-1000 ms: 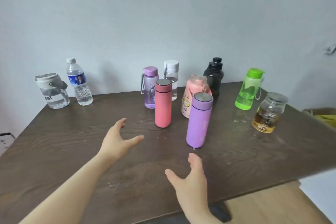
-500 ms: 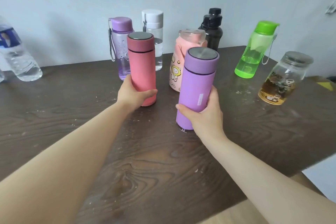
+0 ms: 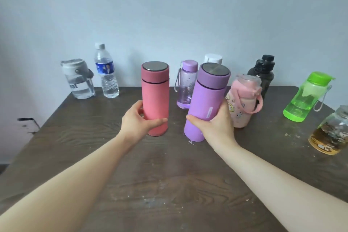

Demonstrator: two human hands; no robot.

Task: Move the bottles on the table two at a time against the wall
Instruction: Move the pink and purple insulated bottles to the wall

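Note:
My left hand [image 3: 138,119] grips the lower part of a coral-red flask [image 3: 154,92] with a steel lid, held upright over the dark wooden table [image 3: 75,137]. My right hand [image 3: 213,125] grips a purple flask [image 3: 206,100], which tilts to the right and looks lifted off the table. Against the wall stand a clear jug with a grey lid [image 3: 79,79], a water bottle with a blue label [image 3: 107,71], a lilac translucent bottle [image 3: 185,84], a white-capped bottle [image 3: 213,58] and a black bottle [image 3: 263,73].
A pink cartoon bottle [image 3: 243,103] stands just right of the purple flask. Further right are a green bottle [image 3: 307,98] and a glass jar of amber liquid [image 3: 331,133] near the table's right edge. A gap along the wall lies between the water bottle and the lilac bottle.
Both hands went from open above the table to closed around the two flasks. The flasks have since come up and the purple one now tilts right; the view has pulled back.

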